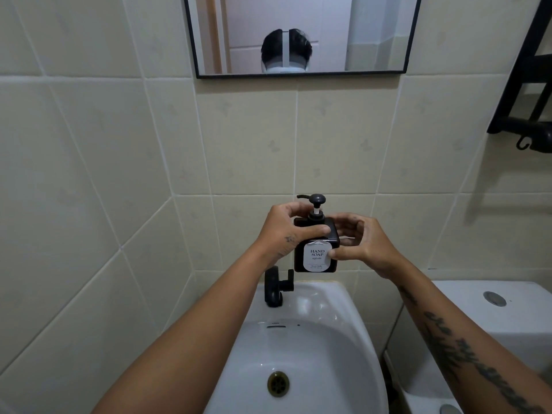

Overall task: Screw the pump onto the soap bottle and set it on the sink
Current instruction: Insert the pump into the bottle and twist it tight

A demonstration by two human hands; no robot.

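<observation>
A dark square soap bottle (316,255) with a white "HAND SOAP" label is held upright in the air above the back of the white sink (337,309). A black pump (316,204) sits on its neck, nozzle pointing left. My left hand (283,231) wraps the bottle's upper left corner, thumb across the front and fingers near the pump collar. My right hand (361,243) grips the bottle's right side, thumb on the label edge.
A black faucet (276,286) stands at the sink's back rim, just below the bottle. The drain (278,383) lies in the basin. A white toilet tank (493,306) is at the right. A mirror (301,34) and a black wall rack (528,82) hang above.
</observation>
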